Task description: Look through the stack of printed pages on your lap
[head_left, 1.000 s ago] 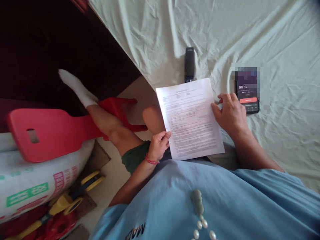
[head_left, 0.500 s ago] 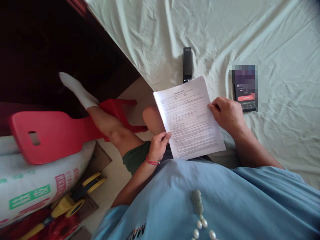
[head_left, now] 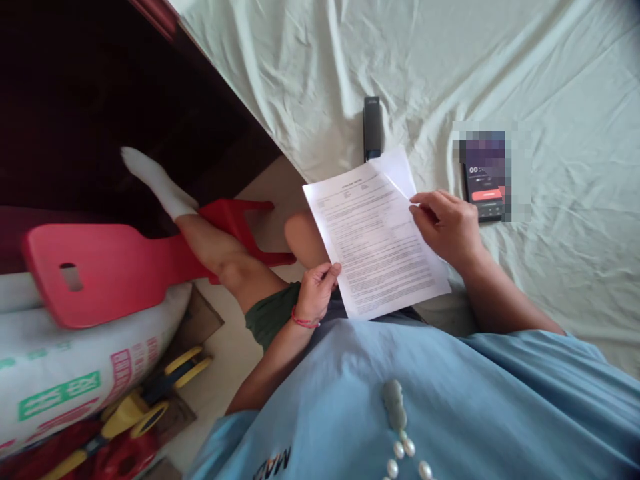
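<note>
Paper sheets (head_left: 403, 167) lie just beyond my blue shirt (head_left: 350, 373), clamped at one edge in my left hand (head_left: 318, 291), likely to steady them while my right hand (head_left: 447, 223) pinches the top sheet (head_left: 370, 247) up. Paper hides a black object (head_left: 371, 127) at its near end; small print (head_left: 387, 280) is illegible.

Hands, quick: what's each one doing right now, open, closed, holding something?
Left hand: closed, holding the papers by their left edge.
Right hand: closed, thumb and finger pinching the top sheet at its right edge.
</note>
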`<action>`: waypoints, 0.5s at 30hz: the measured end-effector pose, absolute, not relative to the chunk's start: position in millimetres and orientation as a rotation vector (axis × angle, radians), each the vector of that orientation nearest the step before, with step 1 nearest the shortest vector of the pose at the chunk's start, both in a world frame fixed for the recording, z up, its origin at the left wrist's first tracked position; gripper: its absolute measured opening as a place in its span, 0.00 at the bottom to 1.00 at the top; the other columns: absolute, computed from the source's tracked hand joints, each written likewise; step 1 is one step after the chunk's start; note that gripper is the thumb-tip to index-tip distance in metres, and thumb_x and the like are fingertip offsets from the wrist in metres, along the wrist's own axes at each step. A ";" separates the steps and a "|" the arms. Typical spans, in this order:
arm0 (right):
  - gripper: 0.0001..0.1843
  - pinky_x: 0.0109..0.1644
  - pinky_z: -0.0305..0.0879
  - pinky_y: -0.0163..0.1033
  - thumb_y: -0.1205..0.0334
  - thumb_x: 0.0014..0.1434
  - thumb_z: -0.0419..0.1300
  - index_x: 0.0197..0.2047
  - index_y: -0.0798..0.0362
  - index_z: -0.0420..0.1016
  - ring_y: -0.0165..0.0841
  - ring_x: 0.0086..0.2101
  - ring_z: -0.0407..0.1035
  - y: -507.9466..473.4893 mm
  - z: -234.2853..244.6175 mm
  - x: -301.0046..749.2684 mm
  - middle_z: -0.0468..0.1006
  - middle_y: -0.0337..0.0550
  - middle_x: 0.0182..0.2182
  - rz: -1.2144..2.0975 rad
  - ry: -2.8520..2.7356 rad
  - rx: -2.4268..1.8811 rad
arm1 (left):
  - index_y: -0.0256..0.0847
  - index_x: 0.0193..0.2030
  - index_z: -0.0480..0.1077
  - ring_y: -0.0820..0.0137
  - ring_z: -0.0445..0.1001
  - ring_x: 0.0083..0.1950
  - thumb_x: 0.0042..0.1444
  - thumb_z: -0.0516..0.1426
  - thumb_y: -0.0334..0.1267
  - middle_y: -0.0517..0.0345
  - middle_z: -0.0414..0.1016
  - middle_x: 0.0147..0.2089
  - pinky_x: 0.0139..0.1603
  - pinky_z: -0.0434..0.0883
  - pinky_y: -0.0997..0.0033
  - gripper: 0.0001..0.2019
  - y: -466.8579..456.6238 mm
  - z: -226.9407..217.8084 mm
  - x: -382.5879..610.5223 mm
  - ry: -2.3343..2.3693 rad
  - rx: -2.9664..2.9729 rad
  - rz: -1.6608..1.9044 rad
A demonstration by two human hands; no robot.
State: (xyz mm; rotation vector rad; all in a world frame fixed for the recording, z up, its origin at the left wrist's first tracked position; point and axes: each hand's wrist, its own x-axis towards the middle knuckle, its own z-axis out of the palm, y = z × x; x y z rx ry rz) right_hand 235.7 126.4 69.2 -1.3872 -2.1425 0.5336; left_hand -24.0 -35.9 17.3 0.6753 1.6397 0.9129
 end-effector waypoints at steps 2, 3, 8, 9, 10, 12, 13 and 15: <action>0.12 0.38 0.71 0.41 0.55 0.70 0.59 0.45 0.49 0.83 0.33 0.31 0.74 127.5 68.2 236.4 0.83 0.43 0.35 0.690 -2.096 -1.340 | 0.39 0.23 0.67 0.76 0.56 0.24 0.54 0.66 0.70 0.64 0.58 0.21 0.25 0.55 0.72 0.33 -36.4 17.2 -23.8 1.640 0.679 0.912; 0.13 0.38 0.72 0.41 0.53 0.70 0.59 0.47 0.50 0.83 0.34 0.31 0.74 128.1 67.3 236.7 0.83 0.44 0.36 0.775 -2.061 -1.338 | 0.39 0.23 0.67 0.76 0.56 0.24 0.54 0.66 0.70 0.63 0.59 0.21 0.25 0.55 0.72 0.34 -36.7 17.1 -24.0 1.638 0.681 0.913; 0.28 0.36 0.73 0.40 0.34 0.69 0.61 0.51 0.51 0.82 0.34 0.32 0.75 130.9 66.3 237.9 0.82 0.43 0.33 1.217 -1.832 -1.398 | 0.38 0.23 0.68 0.77 0.57 0.24 0.55 0.66 0.71 0.63 0.60 0.21 0.26 0.55 0.73 0.34 -39.0 13.9 -25.2 1.629 0.680 0.908; 0.31 0.34 0.73 0.39 0.30 0.69 0.59 0.50 0.51 0.82 0.34 0.31 0.76 131.3 67.3 237.7 0.82 0.43 0.32 1.367 -1.736 -1.384 | 0.38 0.24 0.68 0.77 0.56 0.24 0.55 0.66 0.71 0.63 0.60 0.21 0.26 0.54 0.73 0.34 -39.4 13.4 -25.1 1.621 0.678 0.907; 0.34 0.32 0.73 0.38 0.27 0.68 0.57 0.50 0.50 0.82 0.34 0.30 0.76 131.5 68.5 237.3 0.82 0.44 0.33 1.530 -1.615 -1.360 | 0.38 0.24 0.68 0.77 0.56 0.24 0.55 0.66 0.71 0.64 0.60 0.21 0.26 0.53 0.73 0.34 -39.7 13.1 -24.8 1.612 0.675 0.906; 0.36 0.27 0.72 0.37 0.25 0.67 0.59 0.53 0.50 0.82 0.33 0.28 0.77 131.3 70.6 236.8 0.85 0.46 0.37 1.817 -1.372 -1.306 | 0.38 0.24 0.68 0.77 0.54 0.24 0.54 0.66 0.71 0.64 0.58 0.20 0.26 0.52 0.73 0.34 -39.5 13.2 -23.7 1.595 0.667 0.903; 0.35 0.25 0.72 0.37 0.28 0.66 0.62 0.56 0.50 0.82 0.32 0.26 0.76 130.8 71.5 236.9 0.86 0.47 0.40 1.916 -1.294 -1.282 | 0.38 0.24 0.68 0.78 0.54 0.24 0.54 0.66 0.71 0.65 0.58 0.20 0.26 0.51 0.72 0.34 -38.8 13.4 -22.9 1.592 0.662 0.901; 0.32 0.24 0.73 0.36 0.36 0.66 0.67 0.62 0.51 0.80 0.30 0.24 0.76 129.5 72.8 238.2 0.88 0.49 0.43 2.059 -1.301 -1.224 | 0.38 0.24 0.68 0.78 0.54 0.23 0.53 0.66 0.72 0.65 0.57 0.20 0.26 0.51 0.72 0.35 -36.0 13.9 -21.2 1.591 0.643 0.897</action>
